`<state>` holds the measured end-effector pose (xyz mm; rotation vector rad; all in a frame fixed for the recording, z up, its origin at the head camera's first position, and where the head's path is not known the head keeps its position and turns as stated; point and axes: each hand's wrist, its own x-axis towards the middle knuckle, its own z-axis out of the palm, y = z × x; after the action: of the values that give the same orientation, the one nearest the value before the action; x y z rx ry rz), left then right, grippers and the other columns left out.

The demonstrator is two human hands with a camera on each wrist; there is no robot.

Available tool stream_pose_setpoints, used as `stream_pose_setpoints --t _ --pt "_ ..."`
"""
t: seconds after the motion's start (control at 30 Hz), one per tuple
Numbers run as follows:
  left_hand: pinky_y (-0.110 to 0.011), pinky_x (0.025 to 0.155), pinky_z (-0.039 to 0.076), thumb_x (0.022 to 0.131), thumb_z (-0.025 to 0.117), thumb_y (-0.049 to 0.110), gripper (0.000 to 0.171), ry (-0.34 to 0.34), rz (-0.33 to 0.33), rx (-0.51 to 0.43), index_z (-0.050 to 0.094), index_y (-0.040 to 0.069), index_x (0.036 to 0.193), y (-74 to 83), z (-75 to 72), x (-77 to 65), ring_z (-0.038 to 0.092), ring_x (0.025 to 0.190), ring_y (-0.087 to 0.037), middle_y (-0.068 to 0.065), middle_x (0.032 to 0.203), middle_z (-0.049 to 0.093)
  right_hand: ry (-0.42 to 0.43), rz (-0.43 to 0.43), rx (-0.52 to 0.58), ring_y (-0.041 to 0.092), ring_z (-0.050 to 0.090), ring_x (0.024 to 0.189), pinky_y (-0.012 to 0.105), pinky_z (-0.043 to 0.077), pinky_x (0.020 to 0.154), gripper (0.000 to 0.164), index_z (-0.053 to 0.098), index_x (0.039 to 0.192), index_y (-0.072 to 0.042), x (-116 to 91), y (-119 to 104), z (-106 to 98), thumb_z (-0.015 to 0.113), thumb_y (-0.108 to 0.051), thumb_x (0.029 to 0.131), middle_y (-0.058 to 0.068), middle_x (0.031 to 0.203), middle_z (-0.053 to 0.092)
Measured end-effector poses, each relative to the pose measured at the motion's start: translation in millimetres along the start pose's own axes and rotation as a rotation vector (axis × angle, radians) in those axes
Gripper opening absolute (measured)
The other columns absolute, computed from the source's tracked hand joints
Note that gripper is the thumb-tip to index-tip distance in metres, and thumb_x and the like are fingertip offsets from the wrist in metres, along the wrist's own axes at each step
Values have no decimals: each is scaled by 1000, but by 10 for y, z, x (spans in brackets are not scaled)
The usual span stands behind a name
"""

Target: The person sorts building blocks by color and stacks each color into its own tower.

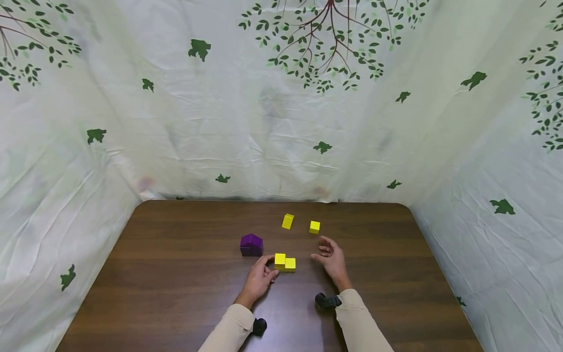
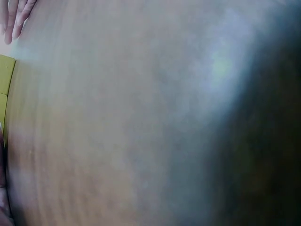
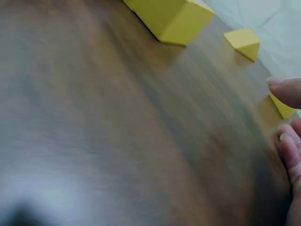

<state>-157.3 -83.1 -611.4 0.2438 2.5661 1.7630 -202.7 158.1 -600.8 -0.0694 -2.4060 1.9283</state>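
Two yellow blocks stand together at the middle of the table; the left block [image 1: 279, 260] sits higher than the right block [image 1: 290, 264]. My left hand [image 1: 258, 279] holds the left one at its side between forefinger and thumb, though the forefinger's tip is partly hidden. In the left wrist view, yellow block faces [image 2: 5, 75] show at the left edge. My right hand [image 1: 333, 263] is apart from the pair, its fingers loosely bent with nothing in them. A single yellow block [image 1: 314, 227] lies just beyond it, partly behind the thumb [image 3: 284, 91] in the right wrist view.
Left of the pair stands a purple block [image 1: 251, 245] with a peaked top. Another yellow block [image 1: 288, 221] lies farther back. The brown wooden table [image 1: 176, 283] ends at a white cloth [image 1: 246, 122] with leaf prints, hanging behind and at both sides.
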Motion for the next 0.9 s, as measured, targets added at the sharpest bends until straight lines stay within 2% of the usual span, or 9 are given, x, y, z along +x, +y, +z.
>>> stream_pose_setpoints --t 0.13,0.3,0.5,0.73,0.9 --pt "-23 52 50 85 68 -5 41 -4 -12 0 54 -7 124 -8 -5 -9 55 56 -8 -8 86 54 26 36 -5 37 56 107 34 48 86 65 48 134 6 201 40 -7 78 5 75 24 130 53" --pt "-22 53 50 86 68 -4 42 -10 -34 14 53 -5 126 -15 -21 -4 55 57 -7 -8 87 54 -23 83 -54 31 55 109 39 47 90 71 45 140 -2 414 42 -9 78 1 77 17 137 50" --pt "-22 54 50 87 68 -1 42 -22 -40 31 53 -4 127 -23 -35 13 55 58 -9 -7 89 54 -37 117 -123 30 56 104 37 50 85 71 45 140 -4 584 14 30 79 -3 78 17 132 52" --pt "-22 54 50 87 68 -2 42 -18 -32 11 54 -3 126 -23 -16 10 55 57 -7 -8 90 54 -5 88 -181 28 55 96 31 48 78 62 51 135 -2 682 -12 91 77 -1 79 18 124 56" --pt "-22 54 51 87 67 -3 41 -16 -25 7 54 -4 126 -26 -12 1 54 57 -6 -8 90 54 33 58 -210 26 57 86 34 48 76 43 62 119 1 691 -12 117 77 1 79 18 109 62"
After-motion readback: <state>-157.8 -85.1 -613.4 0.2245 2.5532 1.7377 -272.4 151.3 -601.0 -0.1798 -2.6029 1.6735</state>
